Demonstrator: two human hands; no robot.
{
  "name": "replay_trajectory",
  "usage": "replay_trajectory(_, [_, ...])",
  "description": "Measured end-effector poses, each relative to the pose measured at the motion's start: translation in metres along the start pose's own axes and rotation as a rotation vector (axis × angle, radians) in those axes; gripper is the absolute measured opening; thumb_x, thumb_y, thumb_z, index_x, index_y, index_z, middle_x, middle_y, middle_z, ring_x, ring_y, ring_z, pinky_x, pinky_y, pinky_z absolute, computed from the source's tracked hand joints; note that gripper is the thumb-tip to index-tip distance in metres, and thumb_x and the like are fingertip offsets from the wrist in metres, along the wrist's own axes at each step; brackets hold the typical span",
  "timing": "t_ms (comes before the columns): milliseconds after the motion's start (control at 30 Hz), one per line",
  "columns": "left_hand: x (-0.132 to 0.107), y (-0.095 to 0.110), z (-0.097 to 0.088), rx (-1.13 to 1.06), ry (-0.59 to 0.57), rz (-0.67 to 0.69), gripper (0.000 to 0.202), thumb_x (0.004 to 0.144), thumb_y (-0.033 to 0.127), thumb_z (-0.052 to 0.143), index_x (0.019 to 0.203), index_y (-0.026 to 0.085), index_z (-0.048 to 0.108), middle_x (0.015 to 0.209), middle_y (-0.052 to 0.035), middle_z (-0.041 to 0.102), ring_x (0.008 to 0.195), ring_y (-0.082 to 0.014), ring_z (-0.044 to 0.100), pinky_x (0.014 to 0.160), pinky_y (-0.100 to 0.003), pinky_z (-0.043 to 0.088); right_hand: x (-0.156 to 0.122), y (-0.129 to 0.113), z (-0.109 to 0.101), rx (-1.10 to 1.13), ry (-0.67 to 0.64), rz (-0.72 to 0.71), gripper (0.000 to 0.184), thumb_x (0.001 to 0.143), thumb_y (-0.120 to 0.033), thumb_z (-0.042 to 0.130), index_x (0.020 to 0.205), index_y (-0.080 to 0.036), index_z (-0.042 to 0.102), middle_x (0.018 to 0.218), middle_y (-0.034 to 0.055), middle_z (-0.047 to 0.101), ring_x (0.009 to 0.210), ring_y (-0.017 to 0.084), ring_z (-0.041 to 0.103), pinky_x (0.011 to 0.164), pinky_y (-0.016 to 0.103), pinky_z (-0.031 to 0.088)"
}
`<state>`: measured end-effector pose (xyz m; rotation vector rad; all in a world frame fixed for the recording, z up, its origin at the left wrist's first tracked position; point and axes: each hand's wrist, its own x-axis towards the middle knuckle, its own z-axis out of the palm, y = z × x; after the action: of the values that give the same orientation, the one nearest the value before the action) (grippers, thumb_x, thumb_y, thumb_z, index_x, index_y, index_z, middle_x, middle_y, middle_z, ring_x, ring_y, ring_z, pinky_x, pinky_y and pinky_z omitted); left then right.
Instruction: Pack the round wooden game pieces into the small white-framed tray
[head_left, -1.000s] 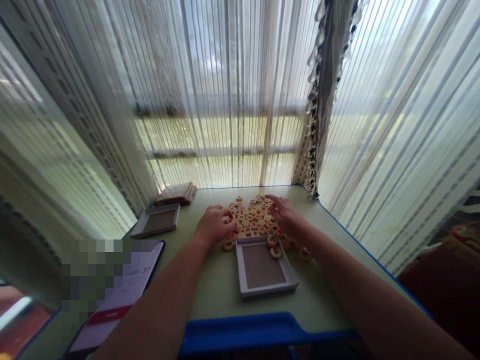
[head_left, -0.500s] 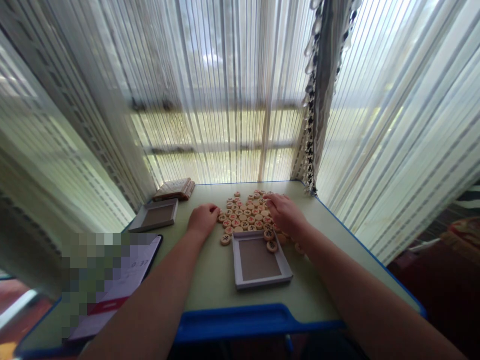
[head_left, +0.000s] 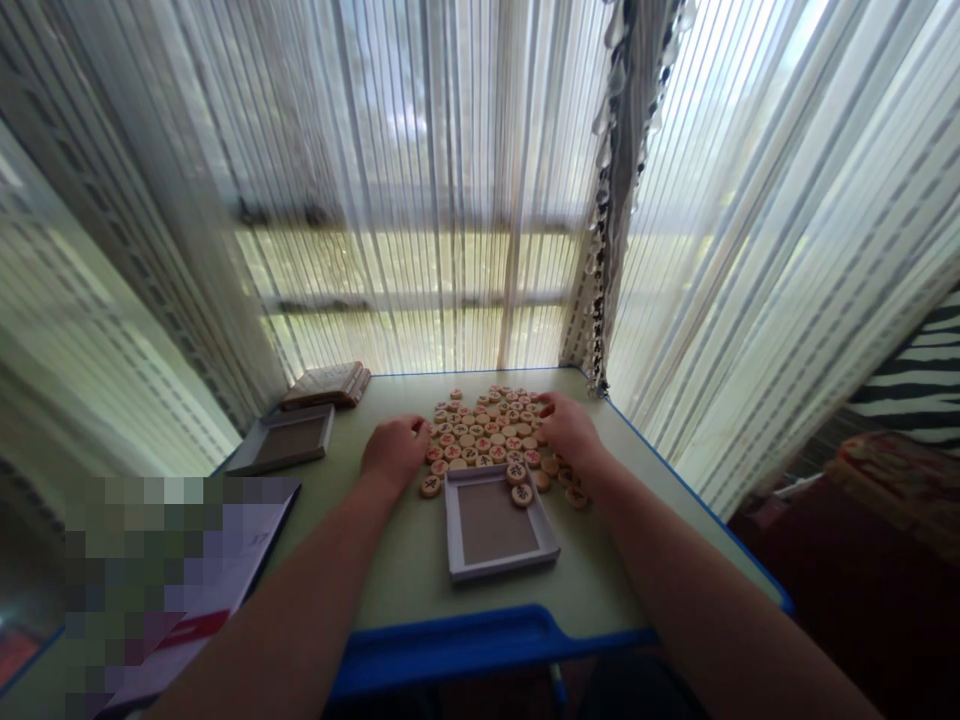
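Note:
Many round wooden xiangqi pieces (head_left: 484, 428) with red or black characters lie in a flat cluster on the table; some are blank side up. My left hand (head_left: 395, 448) rests at the cluster's left edge, its fingers curled in; whatever they may hold is hidden. At the right edge is my right hand (head_left: 570, 427), fingers bent but apart, fingertips against the outer pieces. A shallow open box (head_left: 504, 570) sits in front of the cluster. Two pieces (head_left: 521, 494) lean on or lie over its far right corner.
At the left stands a second shallow box tray (head_left: 322, 450), with a folded board-like stack (head_left: 326, 383) behind it. A tablet or phone-like screen (head_left: 247, 555), partly pixelated, lies front left. The table has a blue rim (head_left: 450, 640). Sheer curtains (head_left: 420, 200) hang behind.
The view has turned slightly right. My right hand has drawn from over the far pieces to the cluster's right edge, its fingers more bent. My left hand stays at the left edge.

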<state>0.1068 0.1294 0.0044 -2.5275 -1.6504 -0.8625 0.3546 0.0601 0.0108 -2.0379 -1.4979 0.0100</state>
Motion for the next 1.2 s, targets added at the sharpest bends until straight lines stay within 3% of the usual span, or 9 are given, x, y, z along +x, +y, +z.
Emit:
replay_trajectory(167, [0.002, 0.000, 0.001, 0.008, 0.026, -0.066, 0.033, 0.079, 0.034, 0.037, 0.082, 0.019, 0.066, 0.082, -0.0091, 0.067, 0.075, -0.0209, 0.060, 0.064, -0.027, 0.041, -0.004, -0.008, 0.000, -0.104, -0.091, -0.363, 0.025, 0.072, -0.016, 0.047, 0.089, -0.019, 0.065, 0.093, 0.0060, 0.064, 0.091, 0.018, 0.053, 0.085, 0.027, 0.036])
replay_trajectory(233, [0.002, 0.001, 0.001, -0.001, 0.035, -0.060, 0.033, 0.079, 0.035, 0.037, 0.083, 0.019, 0.066, 0.082, -0.0091, 0.067, 0.075, -0.0206, 0.060, 0.065, -0.027, 0.041, -0.005, -0.010, 0.002, -0.134, -0.131, -0.414, 0.022, 0.075, -0.021, 0.047, 0.083, -0.019, 0.067, 0.092, 0.0068, 0.064, 0.090, 0.018, 0.053, 0.084, 0.027, 0.036])
replay_trajectory(367, [0.000, 0.008, 0.001, -0.051, 0.110, 0.133, 0.034, 0.081, 0.034, 0.037, 0.084, 0.017, 0.066, 0.083, -0.0077, 0.066, 0.080, -0.0199, 0.058, 0.074, -0.028, 0.041, -0.006, -0.011, 0.001, -0.160, -0.098, -0.393, 0.023, 0.074, -0.023, 0.049, 0.089, -0.019, 0.066, 0.093, 0.0065, 0.064, 0.088, 0.018, 0.054, 0.082, 0.026, 0.037])
replay_trajectory(467, [-0.002, 0.014, 0.002, -0.074, 0.075, 0.254, 0.031, 0.080, 0.032, 0.039, 0.083, 0.018, 0.066, 0.083, -0.0063, 0.066, 0.082, -0.0198, 0.057, 0.078, -0.030, 0.041, -0.006, -0.011, -0.001, -0.184, -0.142, -0.382, 0.022, 0.073, -0.026, 0.051, 0.086, -0.019, 0.067, 0.087, 0.0053, 0.065, 0.082, 0.017, 0.056, 0.076, 0.024, 0.039])
replay_trajectory(833, [-0.008, 0.024, -0.004, -0.147, 0.016, 0.360, 0.027, 0.079, 0.025, 0.040, 0.089, 0.018, 0.065, 0.087, -0.0032, 0.067, 0.083, -0.0175, 0.056, 0.083, -0.030, 0.041, -0.005, -0.019, 0.003, -0.190, -0.132, -0.275, 0.030, 0.083, -0.033, 0.040, 0.097, -0.020, 0.063, 0.091, 0.0063, 0.066, 0.084, 0.017, 0.058, 0.071, 0.023, 0.039])
replay_trajectory(1033, [-0.008, 0.025, -0.005, -0.174, -0.030, 0.328, 0.028, 0.079, 0.029, 0.041, 0.089, 0.019, 0.065, 0.086, -0.0032, 0.066, 0.083, -0.0177, 0.055, 0.080, -0.031, 0.041, -0.004, -0.016, 0.003, -0.186, -0.131, -0.246, 0.029, 0.084, -0.030, 0.039, 0.096, -0.019, 0.063, 0.093, 0.0072, 0.064, 0.088, 0.017, 0.056, 0.077, 0.024, 0.038])
replay_trajectory(1200, [-0.009, 0.026, -0.007, -0.106, -0.132, 0.425, 0.030, 0.078, 0.036, 0.042, 0.078, 0.023, 0.069, 0.084, -0.0030, 0.065, 0.082, -0.0176, 0.054, 0.079, -0.032, 0.040, -0.004, -0.014, 0.007, -0.135, -0.051, -0.328, 0.025, 0.081, -0.030, 0.045, 0.091, -0.020, 0.066, 0.094, 0.0070, 0.061, 0.091, 0.017, 0.052, 0.082, 0.025, 0.036])
